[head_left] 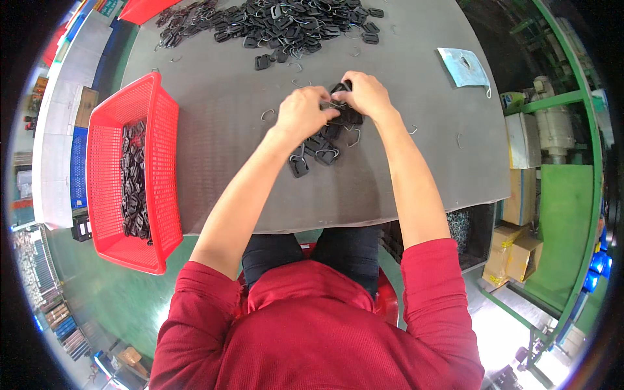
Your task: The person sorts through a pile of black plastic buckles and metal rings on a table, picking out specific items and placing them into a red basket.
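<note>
My left hand (301,113) and my right hand (368,95) meet over the grey table, fingertips almost touching. Between the thumb and fingers of the right hand is a black plastic buckle (340,89). The left fingers are pinched together close to it; a bit of bright metal shows there, but what they grip is too small to make out. Below the hands lies a small group of black buckles (323,151), some with bent wire hooks on them. Loose wire hooks (353,138) are scattered around.
A large heap of black buckles (292,25) covers the table's far side. At the left edge stands a red plastic basket (166,170) with many black pieces inside. A light blue face mask (465,67) lies at the far right. Below the table's right edge is a dark bin (480,237).
</note>
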`<action>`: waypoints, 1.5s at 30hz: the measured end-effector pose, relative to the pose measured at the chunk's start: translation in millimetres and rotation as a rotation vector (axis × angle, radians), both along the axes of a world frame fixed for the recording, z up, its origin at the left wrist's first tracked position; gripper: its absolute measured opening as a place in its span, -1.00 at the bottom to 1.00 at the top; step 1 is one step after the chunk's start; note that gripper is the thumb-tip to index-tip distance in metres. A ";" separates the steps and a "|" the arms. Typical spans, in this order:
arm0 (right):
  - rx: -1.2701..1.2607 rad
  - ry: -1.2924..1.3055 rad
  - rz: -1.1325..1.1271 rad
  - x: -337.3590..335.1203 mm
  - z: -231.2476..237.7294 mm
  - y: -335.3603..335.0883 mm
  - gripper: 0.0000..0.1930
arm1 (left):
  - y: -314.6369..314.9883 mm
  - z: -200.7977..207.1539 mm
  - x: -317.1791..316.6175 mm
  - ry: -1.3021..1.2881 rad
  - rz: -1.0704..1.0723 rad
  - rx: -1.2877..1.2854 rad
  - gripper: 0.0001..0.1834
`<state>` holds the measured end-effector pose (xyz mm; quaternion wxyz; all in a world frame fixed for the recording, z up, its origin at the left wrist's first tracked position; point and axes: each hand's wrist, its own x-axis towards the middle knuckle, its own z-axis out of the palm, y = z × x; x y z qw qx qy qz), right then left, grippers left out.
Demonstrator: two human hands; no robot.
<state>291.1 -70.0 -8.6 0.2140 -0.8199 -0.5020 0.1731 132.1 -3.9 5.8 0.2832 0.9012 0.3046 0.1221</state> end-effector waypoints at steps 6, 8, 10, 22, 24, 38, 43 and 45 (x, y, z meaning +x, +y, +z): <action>0.305 1.218 -0.175 22.3 26.6 -58.1 -0.65 | 3.8 2.2 4.9 0.209 -0.092 0.024 -0.64; 0.228 1.135 -0.266 23.9 26.1 -70.5 -0.68 | 16.5 2.3 3.3 0.106 -0.075 -0.150 -0.67; 0.131 0.745 -0.145 22.2 11.2 -63.6 -0.67 | 26.4 14.6 -4.2 -0.095 0.032 -0.447 -0.72; -0.288 0.120 -0.011 -14.9 27.7 -39.2 -0.59 | 23.3 95.6 -138.5 -0.468 0.318 -0.752 -0.82; -0.171 0.212 0.017 -32.4 42.0 -34.4 -0.61 | 12.5 112.2 -183.5 -0.453 0.443 -0.466 -0.80; 0.488 0.318 0.477 -332.9 144.2 84.2 -0.46 | -8.5 115.4 -328.5 -0.072 0.990 0.730 -0.78; 0.352 0.129 0.254 -175.8 72.9 44.6 -0.61 | -30.7 100.1 -206.3 -0.467 0.508 0.338 -0.85; 0.106 -0.137 0.168 -136.3 56.0 11.3 -0.56 | -33.0 57.7 -164.2 -0.422 0.349 0.272 -0.83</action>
